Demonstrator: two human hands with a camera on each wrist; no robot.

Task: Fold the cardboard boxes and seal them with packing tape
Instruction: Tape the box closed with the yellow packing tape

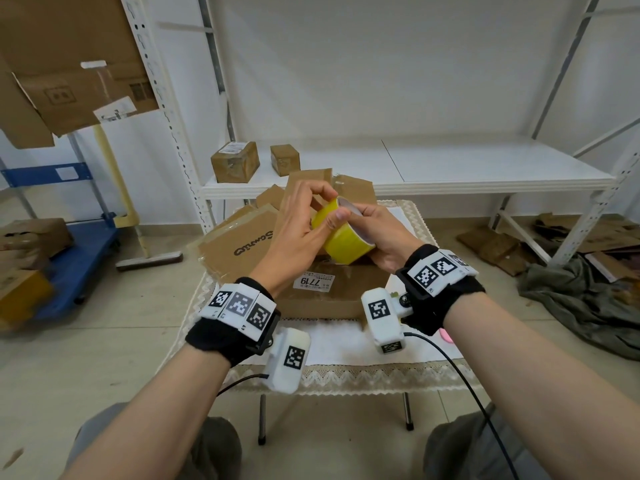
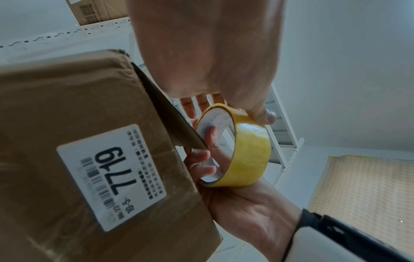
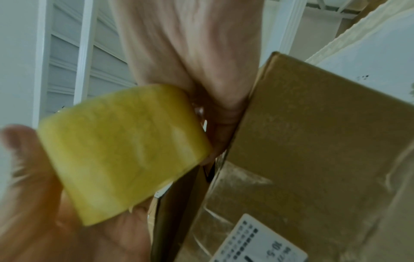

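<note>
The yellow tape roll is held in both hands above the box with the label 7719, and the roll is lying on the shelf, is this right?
No. The yellow tape roll is not on the shelf; the head view shows it lifted above the box, held by left hand and right hand.

Even, bright indoor light; wide-angle edge bending, blurred right-wrist view.

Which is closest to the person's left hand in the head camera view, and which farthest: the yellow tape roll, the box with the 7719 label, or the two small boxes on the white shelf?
From the left hand:
1. Yellow tape roll: held in both hands.
2. Box with the 7719 label: on the table, just below the hands.
3. Two small boxes on the white shelf: behind the table, farthest; which of the pair is nearer is too close to call.
</note>
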